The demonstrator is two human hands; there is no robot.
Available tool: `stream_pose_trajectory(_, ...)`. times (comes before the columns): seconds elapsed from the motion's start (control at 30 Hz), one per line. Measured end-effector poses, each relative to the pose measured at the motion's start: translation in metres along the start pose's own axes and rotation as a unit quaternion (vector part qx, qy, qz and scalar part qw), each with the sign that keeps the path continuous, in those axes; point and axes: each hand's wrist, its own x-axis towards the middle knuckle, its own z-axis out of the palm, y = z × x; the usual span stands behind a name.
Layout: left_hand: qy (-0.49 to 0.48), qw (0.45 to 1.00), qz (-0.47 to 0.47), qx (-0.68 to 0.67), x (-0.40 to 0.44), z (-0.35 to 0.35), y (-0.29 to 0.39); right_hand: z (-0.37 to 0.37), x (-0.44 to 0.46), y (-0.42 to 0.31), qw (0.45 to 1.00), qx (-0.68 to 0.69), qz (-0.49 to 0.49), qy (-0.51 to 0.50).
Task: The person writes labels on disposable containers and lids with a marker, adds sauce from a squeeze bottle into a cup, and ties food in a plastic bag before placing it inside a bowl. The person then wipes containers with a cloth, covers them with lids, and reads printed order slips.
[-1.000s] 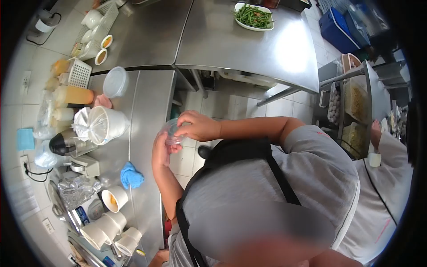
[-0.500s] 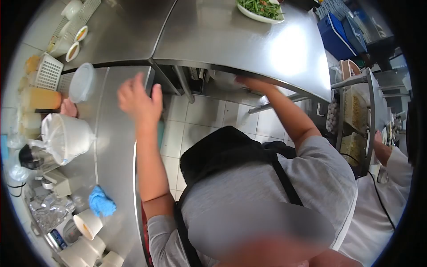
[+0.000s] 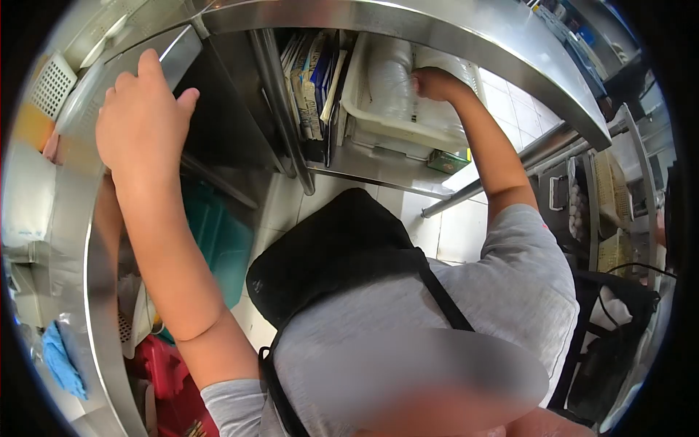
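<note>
Under the steel table, my right hand (image 3: 439, 85) reaches into a white plastic basket (image 3: 397, 130). Its fingers curl against a stack of clear round plastic containers (image 3: 391, 76), their tips partly hidden. More clear plastic ware lies in the basket beyond that hand. On the left, my left hand (image 3: 142, 120) is at the corner of the steel counter (image 3: 178, 45), fingers stretched and thumb apart, holding nothing.
Upright papers and cartons (image 3: 313, 84) stand on the undershelf, left of the basket. The table edge (image 3: 364, 14) runs above my right arm. A green bin (image 3: 215, 229) and red crate (image 3: 171, 386) sit below the left counter. A blue cloth (image 3: 62, 360) lies on it.
The view has dipped toward the undershelf, bringing the basket into sight. My right hand is now seen inside it among the plastic ware. My left hand remains spread at the counter.
</note>
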Motion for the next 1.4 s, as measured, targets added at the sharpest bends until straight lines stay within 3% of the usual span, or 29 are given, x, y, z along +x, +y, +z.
stream_pose_trajectory(0.13,-0.005,1.000,-0.004,0.023,0.000,0.002,-0.001,0.034,0.013,-0.007,0.998,-0.044,0.015,-0.040)
stream_pose_trajectory(0.23,0.002,0.999,0.016,0.043,-0.001,0.000,-0.003,0.075,0.025,-0.009,0.990,0.110,0.004,0.086)
stream_pose_trajectory(0.33,0.012,0.999,0.011,0.035,-0.002,0.002,-0.003,0.070,0.032,-0.033,0.983,0.167,0.037,0.072)
stream_pose_trajectory(0.37,0.012,0.999,0.006,0.042,-0.001,0.003,-0.002,0.054,0.028,-0.044,0.985,0.156,0.075,0.002)
stream_pose_trajectory(0.47,0.018,0.999,0.002,0.042,-0.001,0.005,-0.001,0.076,0.097,0.029,0.991,0.071,-0.092,0.069)
stream_pose_trajectory(0.53,0.023,0.999,-0.002,0.042,-0.001,0.006,-0.001,0.044,0.082,0.019,0.967,0.119,0.060,0.217)
stream_pose_trajectory(0.6,0.026,0.999,-0.002,0.041,-0.001,0.006,0.000,0.037,0.087,0.029,0.949,0.084,0.185,0.240)
stream_pose_trajectory(0.7,0.025,0.999,-0.006,0.043,0.000,0.007,-0.001,0.047,0.105,0.054,0.961,-0.009,0.193,0.198)
stream_pose_trajectory(0.9,0.036,0.998,-0.017,0.049,-0.001,0.007,0.003,0.066,0.125,0.063,0.944,0.026,0.135,0.299)
stream_pose_trajectory(1.1,0.057,0.996,-0.019,0.066,-0.001,0.009,0.004,0.049,0.126,0.045,0.967,-0.060,0.127,0.214)
stream_pose_trajectory(1.2,0.066,0.995,-0.019,0.074,-0.001,0.011,0.004,0.044,0.131,0.048,0.965,-0.100,0.176,0.169)
stream_pose_trajectory(1.3,0.064,0.995,-0.021,0.077,-0.001,0.011,0.004,0.034,0.115,0.051,0.969,-0.145,0.146,0.138)
stream_pose_trajectory(1.4,0.065,0.994,-0.026,0.082,0.000,0.012,0.004,0.030,0.109,0.068,0.964,-0.096,0.141,0.203)
